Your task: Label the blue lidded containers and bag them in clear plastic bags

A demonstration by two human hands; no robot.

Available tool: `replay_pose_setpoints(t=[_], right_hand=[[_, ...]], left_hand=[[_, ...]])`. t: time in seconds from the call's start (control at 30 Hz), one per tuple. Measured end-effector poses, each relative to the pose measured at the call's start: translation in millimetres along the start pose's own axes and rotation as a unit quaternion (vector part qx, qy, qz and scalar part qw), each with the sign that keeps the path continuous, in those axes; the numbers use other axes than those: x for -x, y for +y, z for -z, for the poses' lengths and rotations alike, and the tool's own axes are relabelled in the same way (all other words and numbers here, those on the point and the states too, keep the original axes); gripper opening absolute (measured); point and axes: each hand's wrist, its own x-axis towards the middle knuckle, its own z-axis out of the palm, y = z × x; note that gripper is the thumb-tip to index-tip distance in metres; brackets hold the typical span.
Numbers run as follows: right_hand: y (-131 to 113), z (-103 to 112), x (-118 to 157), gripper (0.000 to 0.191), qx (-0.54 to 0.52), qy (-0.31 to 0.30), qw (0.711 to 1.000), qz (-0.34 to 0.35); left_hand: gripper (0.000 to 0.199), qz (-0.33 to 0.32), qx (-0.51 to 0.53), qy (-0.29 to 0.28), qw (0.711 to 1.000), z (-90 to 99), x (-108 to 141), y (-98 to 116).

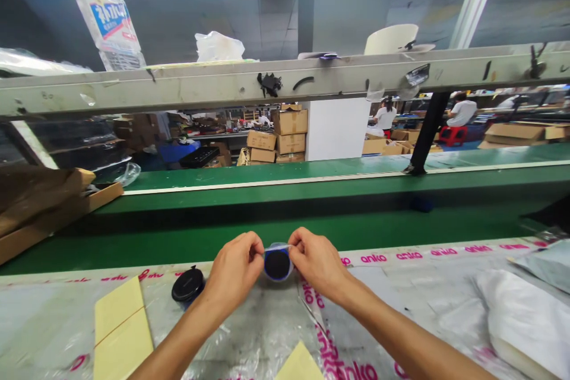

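My left hand (240, 264) and my right hand (315, 258) are raised over the middle of the worktable. Between them hangs a small transparent plastic bag (278, 246), its upper corners pinched in my fingertips. A round black piece with a blue rim (276, 265) shows inside or just behind the plastic; I cannot tell which. To the left of my left wrist, a black round lid on a dark blue base (188, 286) rests on the table. Yellow paper sheets (122, 329) lie farther left, and another yellow sheet (301, 363) sits at the bottom edge.
Plastic sheeting with pink-printed tape (374, 259) covers the table. Behind it runs a green conveyor belt (214, 237), with a cardboard box (66, 217) at left. White bags (525, 320) lie at right. Overhead, a metal shelf (214, 78) carries a plastic bottle (107, 18).
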Motion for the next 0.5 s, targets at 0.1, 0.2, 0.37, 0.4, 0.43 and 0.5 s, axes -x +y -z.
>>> replay_pose_setpoints(t=[0.1,0.2,0.37,0.4,0.43,0.5], right_hand=[[-0.9,3.7,3.1,0.014,0.063,0.001,0.998,0.021],[-2.7,4.5,7.0,0.015,0.119,-0.001,0.991,0.062],[1.0,6.4,6.4,0.015,0.161,0.014,0.983,0.089],[2.5,6.8,6.5,0.015,0.164,0.015,0.982,0.088],[4.0,7.2,7.2,0.015,0.166,0.016,0.982,0.086],[5.9,7.8,10.9,0.015,0.164,0.018,0.983,0.086]], left_hand=[[0.013,0.013,0.023,-0.004,1.0,-2.2,-0.3,0.4],[0.012,0.024,0.057,-0.019,0.998,-4.7,-0.7,-1.1],[0.009,0.05,0.126,-0.023,0.991,-10.5,-3.5,-6.9],[0.009,0.055,0.138,-0.024,0.989,-12.0,-3.2,-8.0],[0.009,0.06,0.149,-0.025,0.987,-13.5,-2.4,-8.9],[0.009,0.069,0.168,-0.026,0.983,-16.3,-0.2,-10.3]])
